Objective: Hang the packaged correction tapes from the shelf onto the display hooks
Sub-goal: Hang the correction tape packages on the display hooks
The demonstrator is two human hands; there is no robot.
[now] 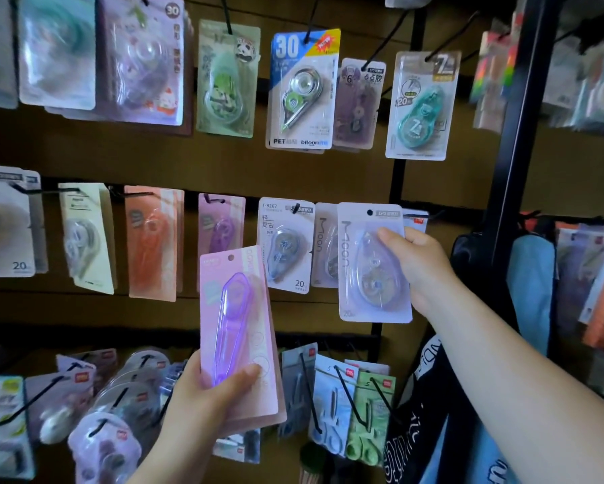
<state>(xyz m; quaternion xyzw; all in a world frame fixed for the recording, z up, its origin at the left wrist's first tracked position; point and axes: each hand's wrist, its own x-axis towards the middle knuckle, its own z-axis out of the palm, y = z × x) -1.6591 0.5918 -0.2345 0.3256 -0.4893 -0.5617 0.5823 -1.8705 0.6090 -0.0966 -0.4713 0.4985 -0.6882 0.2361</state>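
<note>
My right hand (417,265) grips a lilac "Moon" correction tape pack (370,270) by its right edge, held upright in front of the middle row of hooks. Its hang hole sits near the black hook (419,215) at the right end of that row, beside another hanging "Moon" pack (325,246). My left hand (206,396) holds a small stack of pink packs from below, the front pink pack (237,330) showing a long purple tape pen.
Three rows of black hooks on a brown board carry hanging tape packs, such as the blue "30" pack (302,89) and the teal pack (421,106) above. A black upright post (524,117) stands at right, with pencil cases (531,291) beyond it.
</note>
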